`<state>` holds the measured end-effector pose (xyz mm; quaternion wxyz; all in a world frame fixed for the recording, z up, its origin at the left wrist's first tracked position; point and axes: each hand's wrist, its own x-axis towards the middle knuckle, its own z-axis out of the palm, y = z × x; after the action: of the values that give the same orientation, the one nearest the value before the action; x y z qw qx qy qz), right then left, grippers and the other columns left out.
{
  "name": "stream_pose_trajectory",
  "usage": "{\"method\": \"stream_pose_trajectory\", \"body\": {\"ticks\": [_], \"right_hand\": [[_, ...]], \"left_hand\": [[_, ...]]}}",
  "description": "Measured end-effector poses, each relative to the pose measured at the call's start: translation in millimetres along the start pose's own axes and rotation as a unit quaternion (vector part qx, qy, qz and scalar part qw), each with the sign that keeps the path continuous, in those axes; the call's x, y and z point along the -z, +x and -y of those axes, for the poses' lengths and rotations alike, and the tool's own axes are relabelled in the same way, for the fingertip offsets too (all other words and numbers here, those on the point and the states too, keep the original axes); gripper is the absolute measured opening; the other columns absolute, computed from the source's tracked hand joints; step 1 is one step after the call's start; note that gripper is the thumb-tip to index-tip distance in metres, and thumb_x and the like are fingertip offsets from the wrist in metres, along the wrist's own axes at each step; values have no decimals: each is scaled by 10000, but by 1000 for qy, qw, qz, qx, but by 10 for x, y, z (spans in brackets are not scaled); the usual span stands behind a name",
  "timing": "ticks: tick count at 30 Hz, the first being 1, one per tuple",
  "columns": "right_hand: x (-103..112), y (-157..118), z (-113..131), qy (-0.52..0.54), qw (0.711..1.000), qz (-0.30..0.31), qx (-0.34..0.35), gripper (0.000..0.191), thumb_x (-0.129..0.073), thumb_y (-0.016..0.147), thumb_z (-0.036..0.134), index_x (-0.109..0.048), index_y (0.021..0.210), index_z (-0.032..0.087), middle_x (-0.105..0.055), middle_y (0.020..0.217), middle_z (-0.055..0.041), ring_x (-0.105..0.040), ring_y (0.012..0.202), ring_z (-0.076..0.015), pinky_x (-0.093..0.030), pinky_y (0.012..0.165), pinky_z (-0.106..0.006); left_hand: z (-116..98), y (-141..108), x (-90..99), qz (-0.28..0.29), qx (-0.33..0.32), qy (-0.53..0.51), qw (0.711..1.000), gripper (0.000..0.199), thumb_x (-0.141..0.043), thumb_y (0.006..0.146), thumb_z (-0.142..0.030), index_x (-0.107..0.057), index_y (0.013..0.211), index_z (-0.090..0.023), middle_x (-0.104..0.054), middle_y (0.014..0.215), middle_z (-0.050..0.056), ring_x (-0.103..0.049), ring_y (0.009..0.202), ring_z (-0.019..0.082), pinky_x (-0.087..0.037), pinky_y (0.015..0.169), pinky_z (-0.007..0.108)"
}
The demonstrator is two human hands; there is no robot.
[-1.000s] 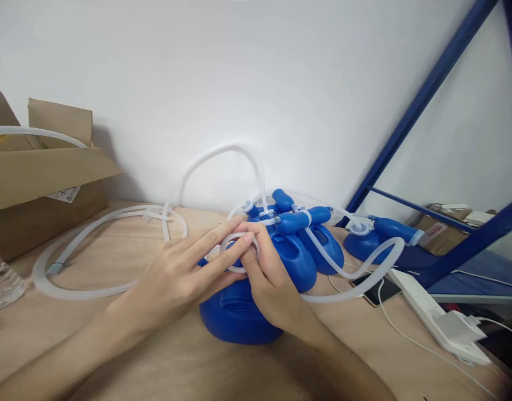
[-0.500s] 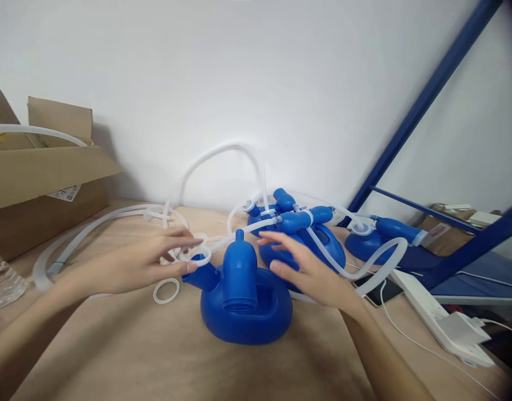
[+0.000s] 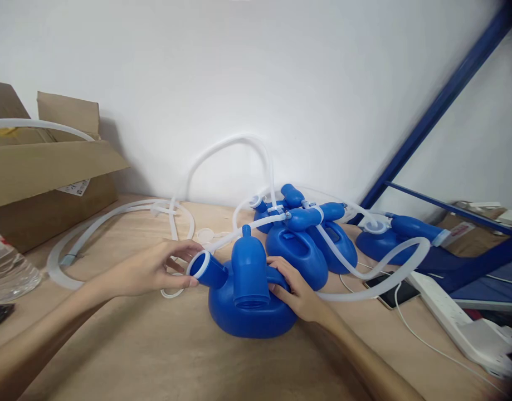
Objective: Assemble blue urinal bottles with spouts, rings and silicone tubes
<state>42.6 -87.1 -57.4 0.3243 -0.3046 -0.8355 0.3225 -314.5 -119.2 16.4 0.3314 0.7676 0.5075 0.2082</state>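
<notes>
A blue bottle (image 3: 256,321) stands on the table in front of me, with a blue bell-shaped piece (image 3: 250,267) lying on top of it. Its short neck points left and up, and a white ring (image 3: 194,264) sits at the mouth. My left hand (image 3: 164,270) has thumb and fingers on that ring. My right hand (image 3: 295,289) is wrapped round the bottle's handle at the right side. Another flat white ring (image 3: 172,292) lies on the table, partly behind my left hand.
More blue bottles (image 3: 297,256) with clear hoses stand behind. At the left are a cardboard box (image 3: 50,214) and a water bottle (image 3: 9,267). A phone (image 3: 391,291), power strip (image 3: 460,323) and blue frame (image 3: 439,106) are at the right.
My left hand has brought the white ring onto the bottle's neck. My right hand, open before, has moved down and closed round the handle. The view has shifted slightly.
</notes>
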Motion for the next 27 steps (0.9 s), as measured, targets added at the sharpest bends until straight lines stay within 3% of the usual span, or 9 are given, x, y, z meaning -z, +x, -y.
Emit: {"method": "stream_pose_trajectory", "body": {"ticks": [4, 6, 11, 15, 19, 24, 26, 27], "right_hand": [[-15, 14, 7, 4, 1000, 10, 14, 300, -539, 1027, 500, -639, 1105, 229, -645, 1338, -129, -602, 1246, -308, -493, 1086, -476], [-24, 16, 7, 3, 1000, 8, 25, 318, -523, 1028, 511, -629, 1114, 224, -648, 1325, -135, -606, 1231, -311, -494, 1071, -478], [-24, -2, -4, -1, 1000, 6, 21, 232, -535, 1009, 436, -625, 1072, 231, -651, 1275, -125, -607, 1192, -306, -480, 1062, -485], [20, -2, 5, 7, 999, 21, 24, 209, -515, 979, 377, -622, 1083, 230, -656, 1233, -119, -595, 1155, -312, -479, 1036, -499], [71, -18, -3, 2, 999, 37, 17, 236, -517, 971, 361, -622, 1127, 219, -646, 1260, -122, -588, 1159, -311, -474, 1045, -491], [66, -86, -20, -24, 999, 17, 27, 296, -502, 1012, 385, -616, 1235, 227, -655, 1283, -119, -616, 1206, -311, -506, 1052, -486], [74, -102, 6, -63, 998, 23, 20, 413, -536, 1012, 397, -541, 1393, 238, -645, 1341, -137, -619, 1255, -321, -526, 1053, -499], [90, -100, 32, -93, 995, 27, 16, 566, -586, 996, 407, -426, 1515, 249, -621, 1397, -153, -607, 1295, -332, -531, 1060, -517]], "left_hand": [[-117, 68, -178, 11, -67, 66, 996, 339, -700, 813, -346, -672, 1138, -253, -767, 1097, 42, -737, 948, 241, -615, 865, 364], [-125, 124, -342, -16, -117, 95, 988, 332, -674, 827, -321, -663, 1148, -241, -747, 1144, 63, -711, 1047, 263, -580, 957, 400], [56, 205, -657, -133, -269, 68, 952, 435, -561, 956, -409, -522, 1344, -218, -630, 1388, 170, -617, 1283, 322, -509, 1077, 468], [127, 227, -659, -119, -372, 54, 919, 556, -587, 901, -560, -523, 1332, -215, -601, 1397, 204, -613, 1284, 367, -517, 1063, 489], [98, 294, -627, -97, -407, 75, 905, 565, -618, 863, -521, -509, 1316, -200, -635, 1309, 210, -646, 1226, 365, -547, 1012, 467], [122, 389, -662, -95, -386, 15, 917, 432, -605, 911, -538, -558, 1167, -194, -664, 1225, 188, -661, 1142, 337, -539, 985, 448], [118, 363, -652, -76, -354, 0, 932, 485, -572, 953, -584, -568, 1232, -189, -656, 1281, 185, -632, 1204, 340, -512, 1045, 459], [109, 327, -638, -64, -324, 0, 944, 521, -537, 981, -593, -555, 1318, -196, -630, 1367, 181, -601, 1274, 341, -485, 1097, 466]]}}
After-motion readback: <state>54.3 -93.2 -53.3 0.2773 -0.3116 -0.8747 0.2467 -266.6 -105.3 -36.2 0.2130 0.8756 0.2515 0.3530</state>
